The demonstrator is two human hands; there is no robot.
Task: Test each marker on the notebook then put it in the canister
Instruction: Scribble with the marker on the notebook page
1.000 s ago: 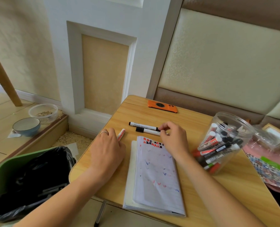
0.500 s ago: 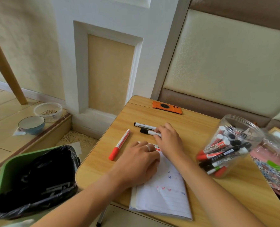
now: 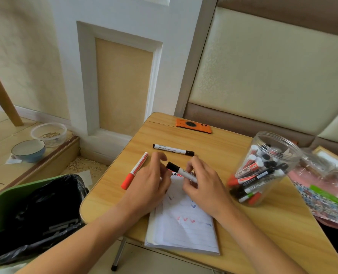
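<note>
My right hand (image 3: 201, 184) grips a white marker with a black cap (image 3: 179, 171), lifted above the top of the open notebook (image 3: 184, 224). My left hand (image 3: 150, 184) is just left of the cap, fingers curled loosely near it without clearly touching. The notebook page bears small red and blue test marks. A red-capped marker (image 3: 135, 171) lies on the table left of my hands. Another black-capped marker (image 3: 173, 149) lies beyond them. The clear plastic canister (image 3: 263, 167) stands tilted at the right with several markers inside.
An orange phone (image 3: 193, 125) lies at the wooden table's far edge (image 3: 223, 139). A green bin with a black bag (image 3: 32, 210) stands left of the table. A blue bowl (image 3: 28, 150) and a clear tub (image 3: 48, 133) sit on the floor step. Patterned packets (image 3: 326, 196) lie at far right.
My right hand has picked the nearer black-capped marker up off the table and brought it over the notebook. My left hand has moved from the red marker toward the cap.
</note>
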